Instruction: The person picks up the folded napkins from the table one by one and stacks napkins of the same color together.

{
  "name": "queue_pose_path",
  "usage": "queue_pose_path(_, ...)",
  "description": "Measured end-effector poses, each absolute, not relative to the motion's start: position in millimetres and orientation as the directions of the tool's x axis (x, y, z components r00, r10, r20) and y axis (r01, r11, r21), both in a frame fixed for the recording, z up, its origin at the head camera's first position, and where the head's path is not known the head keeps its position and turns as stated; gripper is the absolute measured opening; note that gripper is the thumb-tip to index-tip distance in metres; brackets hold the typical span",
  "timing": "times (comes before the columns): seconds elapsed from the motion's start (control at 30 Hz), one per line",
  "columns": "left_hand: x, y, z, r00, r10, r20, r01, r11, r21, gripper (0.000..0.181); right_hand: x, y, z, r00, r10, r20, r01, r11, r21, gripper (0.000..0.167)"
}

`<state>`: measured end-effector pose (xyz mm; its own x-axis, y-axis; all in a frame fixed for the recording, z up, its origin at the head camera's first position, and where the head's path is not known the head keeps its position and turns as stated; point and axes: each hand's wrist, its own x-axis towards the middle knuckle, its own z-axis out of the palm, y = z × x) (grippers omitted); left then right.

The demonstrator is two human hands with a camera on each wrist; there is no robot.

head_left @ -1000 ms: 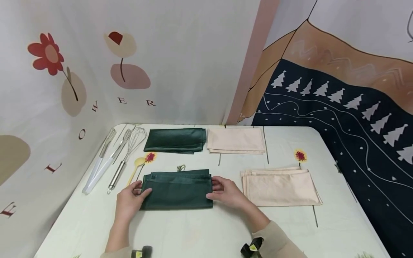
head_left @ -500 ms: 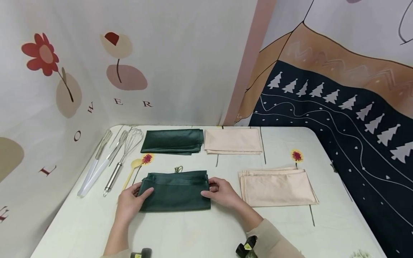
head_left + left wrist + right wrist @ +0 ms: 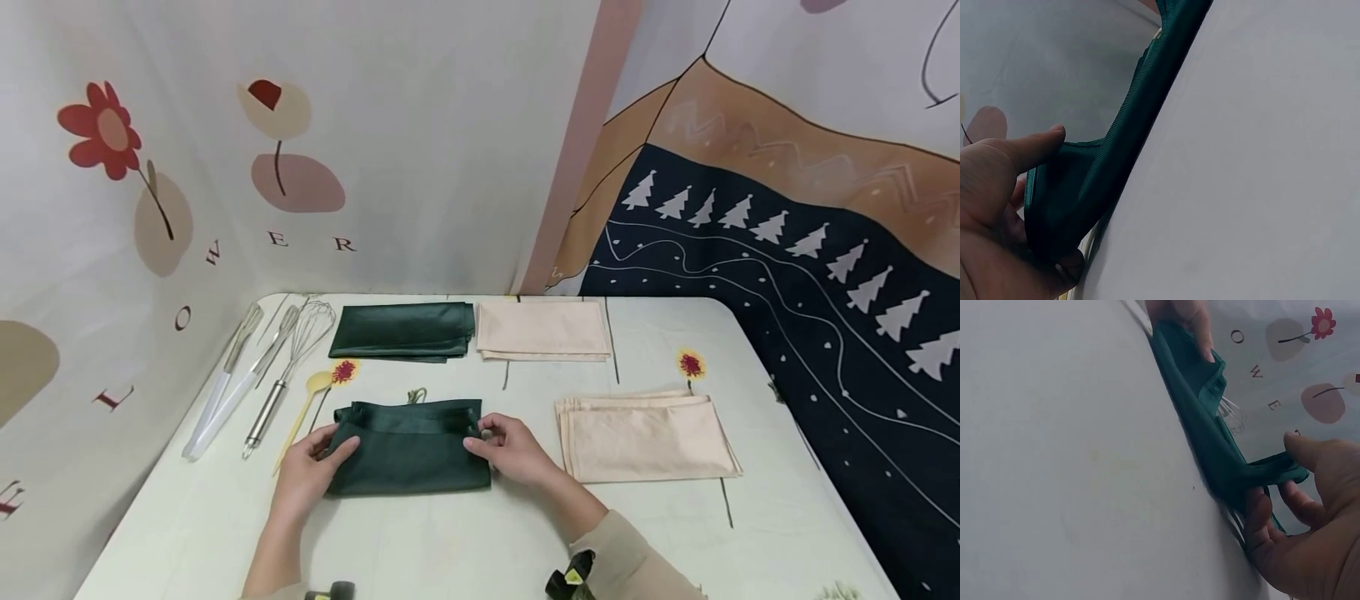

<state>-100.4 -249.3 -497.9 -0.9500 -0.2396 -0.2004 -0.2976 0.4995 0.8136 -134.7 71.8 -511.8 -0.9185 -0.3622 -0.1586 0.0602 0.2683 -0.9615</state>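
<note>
A folded dark green cloth (image 3: pixel 408 458) lies near the front middle of the table. At its left end my left hand (image 3: pixel 303 471) pinches the fabric, thumb on top and fingers beneath. The right hand (image 3: pixel 517 450) grips the opposite end the same way. In the left wrist view, the left hand (image 3: pixel 997 206) holds a raised corner of the cloth (image 3: pixel 1110 169). Seen from the right wrist, the right hand (image 3: pixel 1316 519) pinches a lifted fold of the green cloth (image 3: pixel 1210 444), whose middle sags towards the table.
Behind lie another folded green cloth (image 3: pixel 401 331) and a folded beige cloth (image 3: pixel 543 329). A second beige cloth (image 3: pixel 648 437) rests to the right. At left are a whisk (image 3: pixel 288 375), tongs (image 3: pixel 240 383) and a yellow spoon (image 3: pixel 303 408). Patterned curtains border the table (image 3: pixel 420 550).
The upper edge of the green cloth now lifts and bends inward at both ends as the hands raise it. The right hand has shifted slightly left. The other things stay put.
</note>
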Motion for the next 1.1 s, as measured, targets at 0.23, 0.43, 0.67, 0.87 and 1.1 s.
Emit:
queue_pose_path(0.23, -100.7, -250.0, -500.0, -0.933, -0.301, -0.195, -0.318, 0.444, 0.838, 0.053, -133.5, 61.9, -508.1, -0.931, -0.275, -0.239, 0.240, 0.031, -0.970, 0.033)
queue_pose_path(0.43, -100.3, -252.0, -501.3, -0.933, -0.294, -0.208, -0.326, 0.442, 0.836, 0.054, -131.8, 57.3, -507.6, -0.894, -0.297, -0.336, 0.384, -0.122, -0.915, 0.055)
queue_pose_path(0.67, -99.6, -253.9, -503.0, -0.933, -0.282, -0.223, -0.334, 0.446, 0.830, 0.057, -132.4, 58.4, -509.6, -0.875, -0.304, -0.377, 0.396, -0.001, -0.918, 0.068)
queue_pose_path(0.87, -99.5, -252.6, -502.0, -0.931, -0.296, -0.214, -0.336, 0.465, 0.819, 0.062, -132.2, 62.1, -509.8, -0.900, -0.313, -0.305, 0.244, 0.219, -0.945, 0.040)
queue_pose_path(1.1, -97.4, -255.8, -501.4, -0.924, -0.291, -0.248, -0.363, 0.461, 0.810, 0.075, -132.6, 67.7, -512.3, -0.904, -0.370, -0.215, 0.032, 0.443, -0.896, 0.028)
